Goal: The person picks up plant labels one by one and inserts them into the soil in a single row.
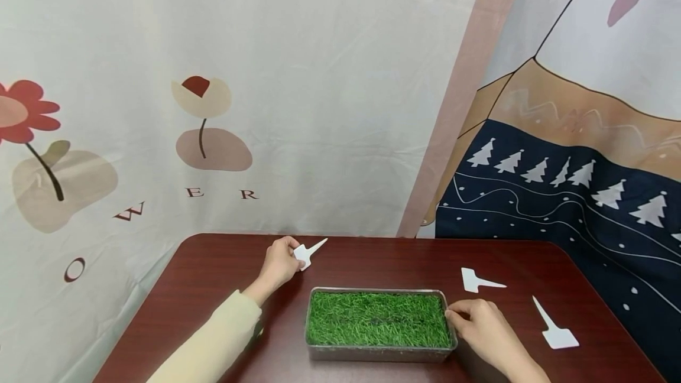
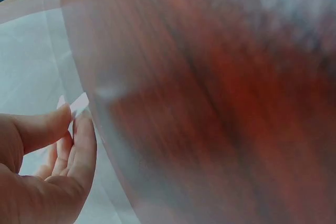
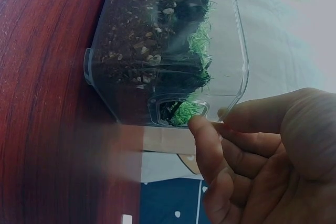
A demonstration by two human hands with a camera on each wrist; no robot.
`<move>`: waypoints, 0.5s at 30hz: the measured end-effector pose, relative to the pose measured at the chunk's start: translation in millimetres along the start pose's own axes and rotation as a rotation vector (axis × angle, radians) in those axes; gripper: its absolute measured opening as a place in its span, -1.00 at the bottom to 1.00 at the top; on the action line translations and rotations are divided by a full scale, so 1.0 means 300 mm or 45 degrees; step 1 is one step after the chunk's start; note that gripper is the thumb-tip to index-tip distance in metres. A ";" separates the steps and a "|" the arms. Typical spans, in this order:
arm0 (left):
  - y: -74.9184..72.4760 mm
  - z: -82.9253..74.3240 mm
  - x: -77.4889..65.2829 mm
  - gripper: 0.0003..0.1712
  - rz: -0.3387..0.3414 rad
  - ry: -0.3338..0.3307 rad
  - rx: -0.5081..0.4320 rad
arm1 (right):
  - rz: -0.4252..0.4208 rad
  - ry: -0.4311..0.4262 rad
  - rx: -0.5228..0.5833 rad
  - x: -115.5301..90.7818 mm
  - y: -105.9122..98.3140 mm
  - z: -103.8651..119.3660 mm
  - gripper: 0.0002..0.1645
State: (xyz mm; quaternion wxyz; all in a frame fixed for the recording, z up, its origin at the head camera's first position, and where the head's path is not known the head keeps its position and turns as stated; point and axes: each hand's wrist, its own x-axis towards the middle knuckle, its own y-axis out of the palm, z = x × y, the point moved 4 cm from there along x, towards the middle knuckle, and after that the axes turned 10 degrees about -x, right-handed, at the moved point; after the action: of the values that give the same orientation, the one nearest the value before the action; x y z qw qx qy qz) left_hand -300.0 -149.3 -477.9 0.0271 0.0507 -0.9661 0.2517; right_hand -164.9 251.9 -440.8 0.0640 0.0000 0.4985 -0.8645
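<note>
My left hand pinches a white T-shaped plant label by its wide head, its pointed stem aimed up and right. In the left wrist view the thumb and fingers meet on the label. A clear plastic box holds dark soil with green grass on top. At its right end, my right hand holds the rim between thumb and fingers. The right wrist view shows soil and pebbles through the wall, with fingertips at the box's end near a small window-like opening.
Two more white plant labels lie on the right of the dark red table: one label beyond the right hand, another label nearer the right edge. A printed curtain hangs directly behind the table.
</note>
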 end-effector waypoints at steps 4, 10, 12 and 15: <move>-0.022 -0.003 -0.009 -0.78 -0.061 0.038 -0.035 | -0.006 0.001 -0.005 -0.001 0.000 0.000 -0.87; -0.055 0.004 -0.023 -0.88 -0.147 0.027 -0.151 | -0.002 0.033 0.003 0.001 0.003 0.000 -0.87; -0.061 0.006 -0.028 -0.88 -0.170 0.024 -0.183 | -0.005 0.027 -0.001 0.001 0.004 0.000 -0.87; -0.063 0.006 -0.039 -0.86 -0.184 0.028 -0.250 | -0.007 0.016 -0.006 0.001 0.005 -0.002 -0.87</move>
State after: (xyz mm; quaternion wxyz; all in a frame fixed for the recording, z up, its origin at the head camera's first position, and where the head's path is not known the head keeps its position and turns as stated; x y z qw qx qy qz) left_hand -286.5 -165.6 -471.3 0.0605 0.1146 -0.9796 0.1537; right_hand -165.0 251.6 -442.4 0.0584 0.0040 0.5010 -0.8634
